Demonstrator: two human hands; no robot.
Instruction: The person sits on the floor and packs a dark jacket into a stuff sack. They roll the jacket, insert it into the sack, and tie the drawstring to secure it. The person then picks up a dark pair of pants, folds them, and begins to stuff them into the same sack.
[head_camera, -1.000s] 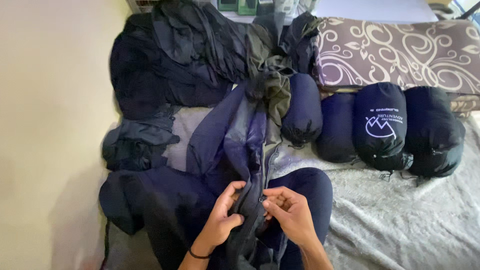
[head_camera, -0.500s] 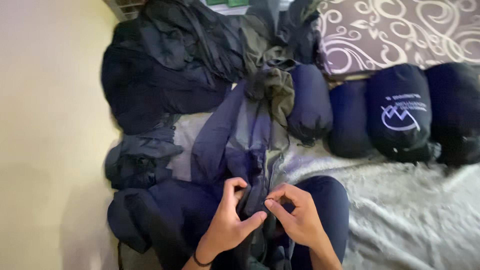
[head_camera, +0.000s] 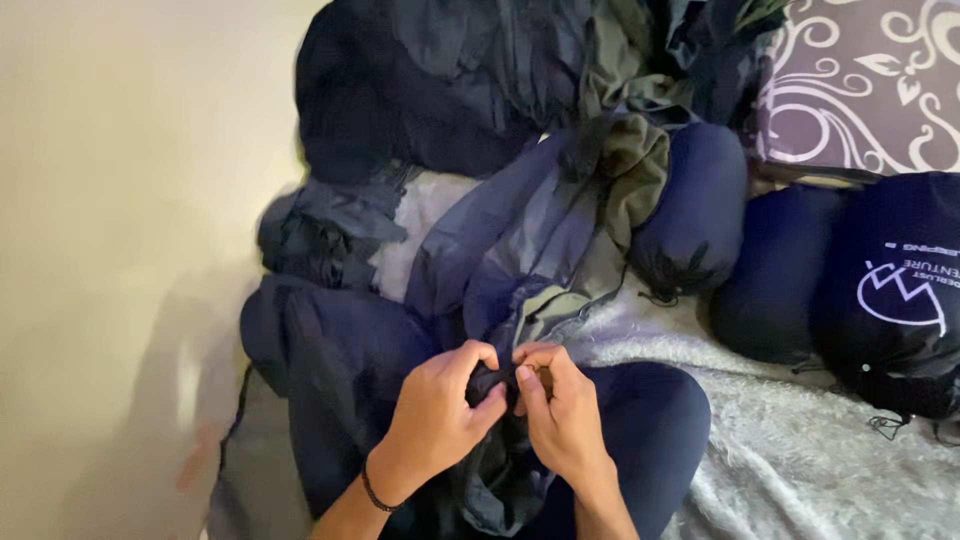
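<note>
The left hand (head_camera: 440, 415) and the right hand (head_camera: 560, 420) met at the lower middle of the view, thumbs and fingertips nearly touching. Both sets of fingers were pressed together in a pinch on a dark bunched bit of the navy sleeping bag (head_camera: 500, 270), at a spot where its fabric gathered into a small knot of folds; whether a cord or a zip lay inside that pinch could not be told. A thin dark band (head_camera: 375, 492) circled the left wrist.

The sleeping bag lay loose and crumpled on the bed, running up from the hands toward the top of the view, with an olive-green lining (head_camera: 635, 170) showing along its upper fold. It spilled over the person's navy-clad knee (head_camera: 650, 420), just right of the hands.

To the right of the loose bag stood a row of stuffed navy sacks: one rounded sack (head_camera: 700, 200) touching the olive fold, a second (head_camera: 775, 270) beside it, and a third, darker sack (head_camera: 890, 290) with a white mountain outline printed on it. Behind them rested a purple cushion with white swirls (head_camera: 860, 90). A heap of dark fabric (head_camera: 430, 90) filled the upper middle, and a smaller crumpled dark bundle (head_camera: 320, 235) sat at the left, near the pale wall (head_camera: 120, 250). A fuzzy grey blanket (head_camera: 820, 470) covered the bed under everything.
</note>
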